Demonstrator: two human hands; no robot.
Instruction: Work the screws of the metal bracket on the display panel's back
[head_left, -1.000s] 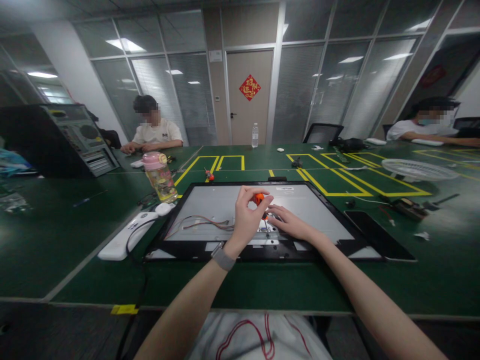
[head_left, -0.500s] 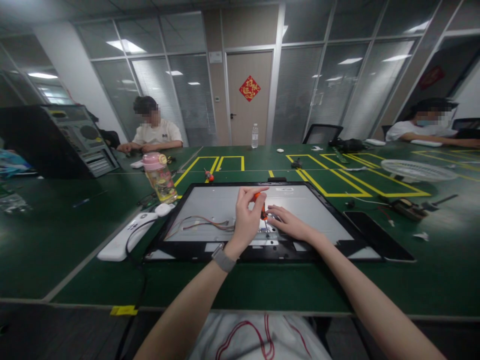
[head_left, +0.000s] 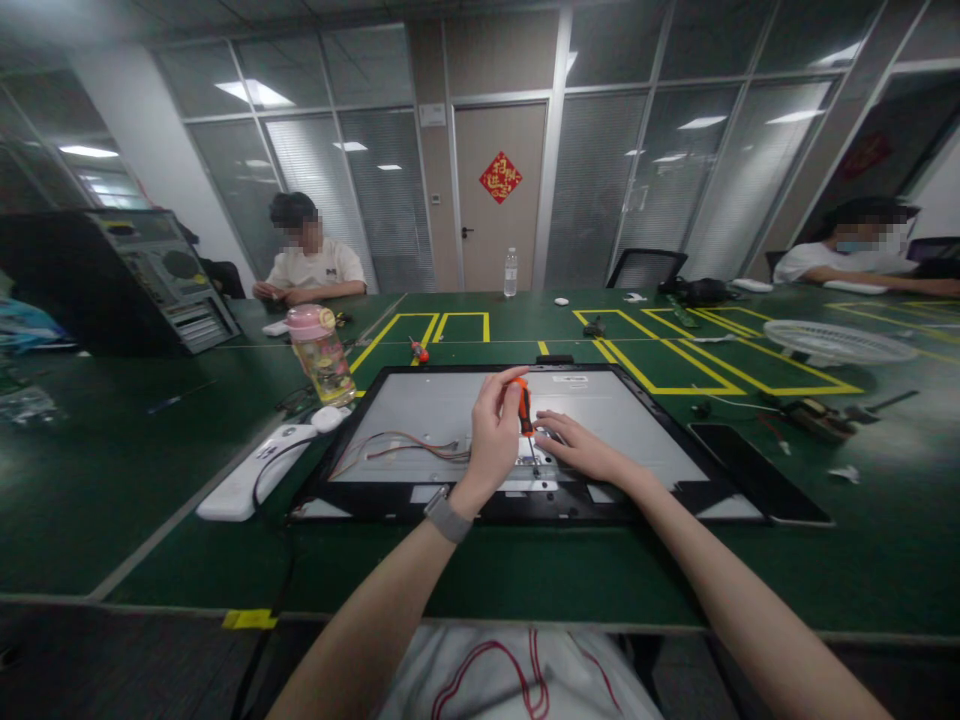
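A monitor panel [head_left: 420, 400] lies back-up on the green table, its grey metal plate framed in black, with thin coloured wires [head_left: 409, 446] across it. My left hand [head_left: 491, 440] pinches the orange handle of a small screwdriver [head_left: 524, 408] that stands upright, tip down on a small board near the panel's near edge. My right hand [head_left: 581, 448] rests flat on the panel just right of the tip, fingers stretched toward it.
A white keyboard-like slab with a black cable [head_left: 251, 470] lies left of the panel, beside a pink-lidded bottle [head_left: 321, 352]. A black phone [head_left: 754, 470] lies to the right. A computer case [head_left: 127, 280] stands far left. Two other people sit at the table's far side.
My left hand has turned the screwdriver handle between its fingers, and more of the orange handle now shows upright. My right hand has stayed in place.
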